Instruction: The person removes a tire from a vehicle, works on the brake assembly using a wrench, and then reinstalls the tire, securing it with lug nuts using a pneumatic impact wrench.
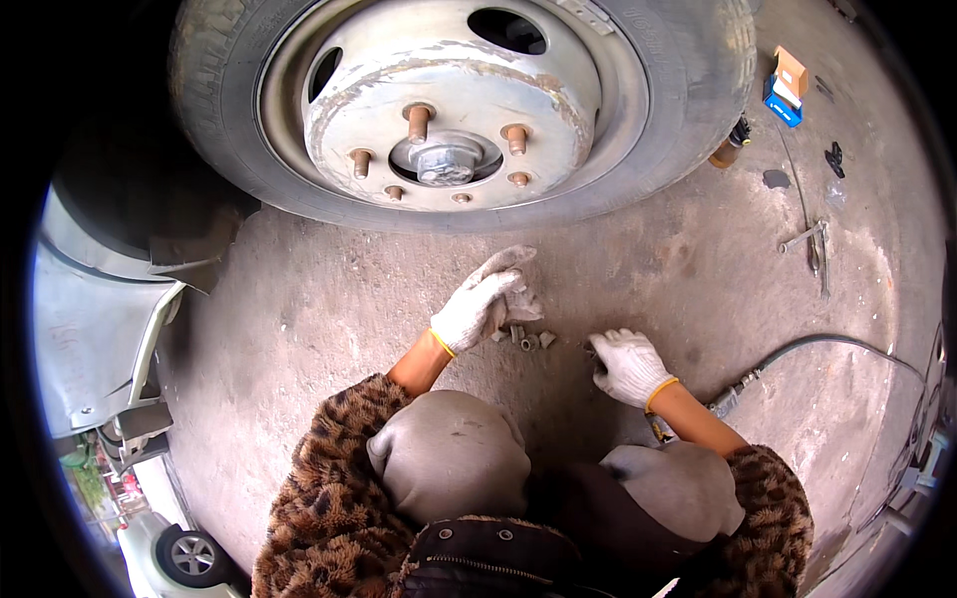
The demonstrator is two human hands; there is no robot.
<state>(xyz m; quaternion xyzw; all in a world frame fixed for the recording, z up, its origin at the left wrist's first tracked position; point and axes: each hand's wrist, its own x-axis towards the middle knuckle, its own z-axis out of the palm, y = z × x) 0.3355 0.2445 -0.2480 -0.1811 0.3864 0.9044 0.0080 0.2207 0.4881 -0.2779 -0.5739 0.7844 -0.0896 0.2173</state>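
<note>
A truck wheel (349, 125) with a worn black tyre (688, 90) fills the far side, several rusty studs standing bare around its hub (444, 164). My left hand (486, 304), in a white knitted glove, is over the ground just short of the tyre. Its fingers stretch out and I see nothing held. Beside it several lug nuts (528, 342) lie loose on the concrete. To their right, my gloved right hand (630, 367) is low with curled fingers. A small dark spot shows at its fingertips, too small to name.
An air hose (827, 339) runs to a metal coupling (733, 397) near my right forearm. Farther right lie wrenches (819, 244), a dark bottle (733, 145) and an open blue-and-orange box (786, 92). Vehicle bodywork (100, 329) stands at the left, a parked car (179, 553) beyond.
</note>
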